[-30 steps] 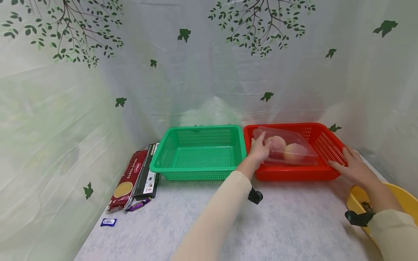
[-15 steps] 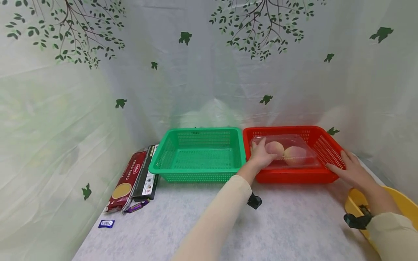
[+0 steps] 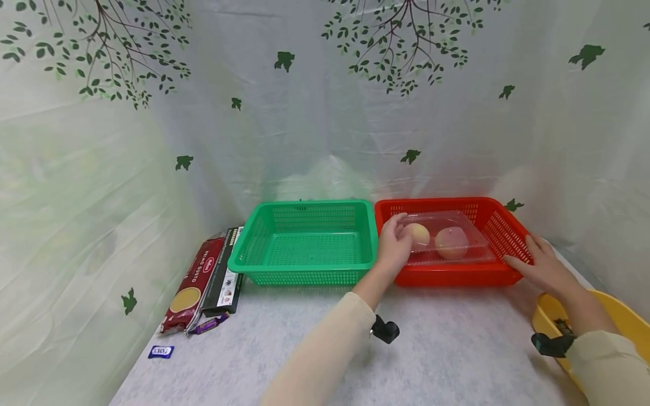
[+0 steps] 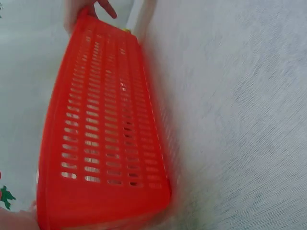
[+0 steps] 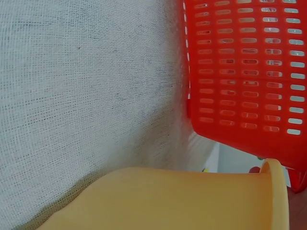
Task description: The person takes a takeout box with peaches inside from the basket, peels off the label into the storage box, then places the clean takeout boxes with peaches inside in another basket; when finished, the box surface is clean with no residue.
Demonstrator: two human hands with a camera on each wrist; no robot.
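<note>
A clear plastic pack with rounded peach-like fruits (image 3: 451, 243) lies inside the red basket (image 3: 447, 276). My left hand (image 3: 392, 245) is at the basket's left end, beside the pack's left edge. Its fingertips point inward; whether they hold the rim or the pack is hidden. In the left wrist view, only a sliver of this hand (image 4: 19, 220) shows beside the basket's rim. My right hand (image 3: 548, 268) rests on the basket's right front corner, thumb spread away from the fingers.
A green basket (image 3: 310, 276) stands left of the red one. Beyond it lie a dark red packet (image 3: 195, 282), a black box (image 3: 223, 293), a purple-wrapped bar (image 3: 209, 325) and a small blue packet (image 3: 161, 352). A yellow container (image 3: 622, 313) stands below my right forearm.
The plastic pack was tilted up at its back left a second ago and now lies flatter. My left hand has slid left off its top to the basket's end. My right hand stays put.
</note>
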